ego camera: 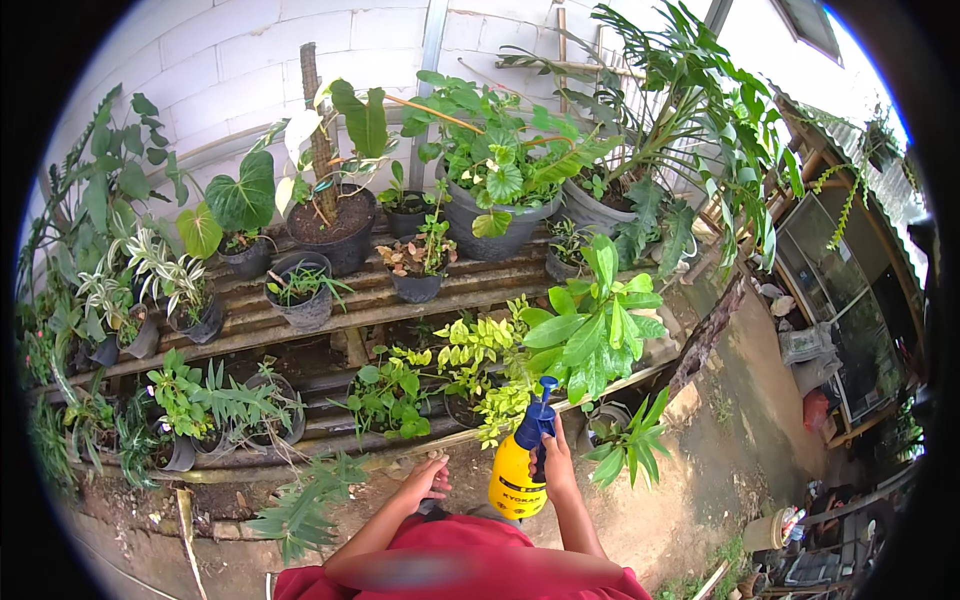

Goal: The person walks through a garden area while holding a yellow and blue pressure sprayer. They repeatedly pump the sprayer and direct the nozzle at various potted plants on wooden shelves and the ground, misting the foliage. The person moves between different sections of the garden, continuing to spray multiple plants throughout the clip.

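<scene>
My right hand (558, 461) grips the handle of a yellow pump sprayer (517, 472) with a blue head and plunger. The bottle hangs tilted in front of my red shirt and bears writing. Just beyond its head stands a leafy plant (589, 337) with broad, glossy green leaves. My left hand (429, 480) is held off to the left with nothing in it, its fingers loosely bent and apart. A shrub (487, 352) with yellow-green leaves grows on the lower shelf, between the two hands and a little farther off.
Potted plants line an upper corrugated shelf (360, 319) against a white block wall (247, 60). Low shelf edge (322, 465) runs before me. A potted plant (630, 442) sits on the ground at right, near a leaning rough trunk (709, 337). A bucket (766, 529) stands farther right.
</scene>
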A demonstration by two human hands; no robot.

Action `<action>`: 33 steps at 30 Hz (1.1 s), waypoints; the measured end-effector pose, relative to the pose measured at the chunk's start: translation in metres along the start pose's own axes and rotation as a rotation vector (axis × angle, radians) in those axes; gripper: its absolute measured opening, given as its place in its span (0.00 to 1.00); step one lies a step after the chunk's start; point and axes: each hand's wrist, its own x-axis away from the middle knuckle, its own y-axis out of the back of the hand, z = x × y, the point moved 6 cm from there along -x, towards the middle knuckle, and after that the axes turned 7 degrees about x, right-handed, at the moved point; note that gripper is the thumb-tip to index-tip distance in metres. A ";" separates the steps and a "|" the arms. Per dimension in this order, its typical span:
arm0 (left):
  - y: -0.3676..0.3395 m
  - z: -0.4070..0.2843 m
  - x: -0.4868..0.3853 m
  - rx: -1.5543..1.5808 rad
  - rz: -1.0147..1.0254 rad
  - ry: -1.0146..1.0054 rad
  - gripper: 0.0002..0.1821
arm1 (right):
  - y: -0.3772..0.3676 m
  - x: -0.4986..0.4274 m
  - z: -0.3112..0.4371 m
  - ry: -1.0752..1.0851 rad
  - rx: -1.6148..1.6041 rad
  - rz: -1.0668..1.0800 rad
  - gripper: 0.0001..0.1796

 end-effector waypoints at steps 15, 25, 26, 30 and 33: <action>-0.108 -0.045 -0.051 0.150 0.247 -0.119 0.39 | -0.063 0.111 0.101 0.644 -0.005 0.058 0.37; -0.104 -0.133 -0.033 0.082 0.130 -0.366 0.39 | -0.052 0.085 0.175 0.746 -0.170 0.002 0.34; -0.108 -0.138 -0.028 0.099 0.151 -0.397 0.38 | -0.048 0.084 0.185 0.751 -0.175 -0.010 0.33; -0.122 -0.147 -0.019 0.170 0.257 -0.436 0.38 | -0.036 0.081 0.212 0.771 -0.215 -0.021 0.32; -0.128 -0.147 -0.023 0.195 0.349 -0.410 0.38 | -0.028 0.081 0.224 0.768 -0.208 -0.013 0.32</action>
